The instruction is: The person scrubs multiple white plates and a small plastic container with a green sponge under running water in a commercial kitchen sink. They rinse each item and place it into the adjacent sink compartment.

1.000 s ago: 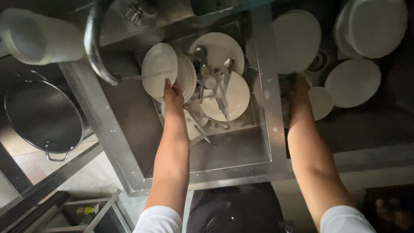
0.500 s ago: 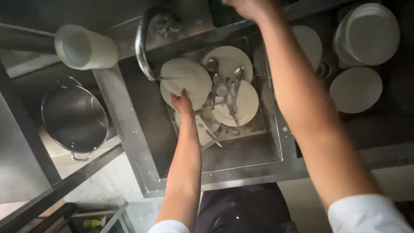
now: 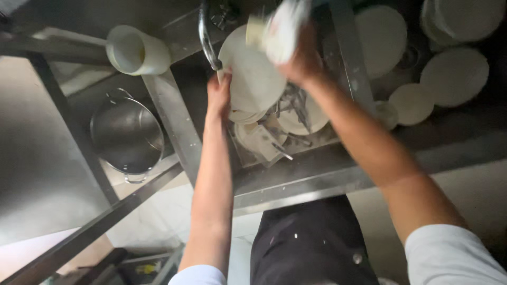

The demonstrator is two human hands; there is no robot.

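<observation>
left hand fingers gripping white plate; right hand around blurred, perhaps bottle-like object

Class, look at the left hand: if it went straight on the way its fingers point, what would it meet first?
Probably the curved metal tap just beyond the left hand, which grips the white plate; depth is unclear.

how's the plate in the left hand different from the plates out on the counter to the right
The plate at the left hand is tilted up over the sink, under the tap; the counter plates lie flat. The right hand holds a pale, blurred thing against the sink plate; nothing touches the counter plates. All are round and white.
</observation>
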